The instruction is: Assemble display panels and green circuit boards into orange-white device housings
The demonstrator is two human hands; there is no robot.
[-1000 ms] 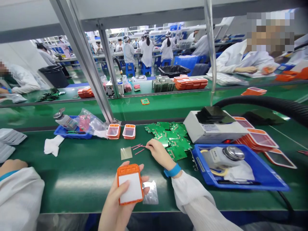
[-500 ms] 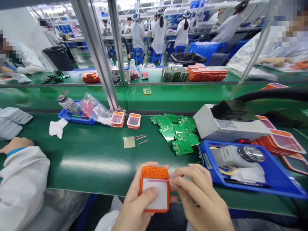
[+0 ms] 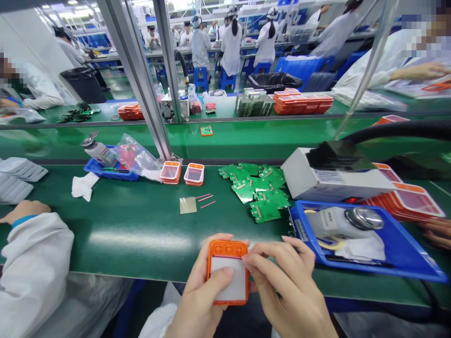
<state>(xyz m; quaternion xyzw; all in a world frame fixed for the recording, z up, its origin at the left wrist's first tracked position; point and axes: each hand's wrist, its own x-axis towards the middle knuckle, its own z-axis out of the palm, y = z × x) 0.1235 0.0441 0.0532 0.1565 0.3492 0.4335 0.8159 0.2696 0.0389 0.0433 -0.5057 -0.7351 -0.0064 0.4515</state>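
My left hand (image 3: 200, 295) grips an orange plastic housing (image 3: 229, 247) above the table's front edge, its thumb lying on the pale panel (image 3: 235, 287) set inside. Along the panel's top edge runs a thin pink strip (image 3: 227, 257). The fingertips of my right hand (image 3: 287, 279) are pinched at the strip's right end, touching the housing's upper right side. Ahead on the green table lie a square translucent sheet (image 3: 188, 205) and several loose pink strips (image 3: 207, 204).
Green circuit boards (image 3: 268, 206) lie in a heap before a white box (image 3: 334, 185). A blue tray (image 3: 416, 263) with a bottle stands right. Behind are two stacks of orange-framed pieces (image 3: 171, 172). Co-workers' hands show at left (image 3: 26, 211) and right (image 3: 437, 230).
The pink strip has moved from across the panel up to its top edge, and my right hand went with it. A co-worker's hand has appeared at the right edge.
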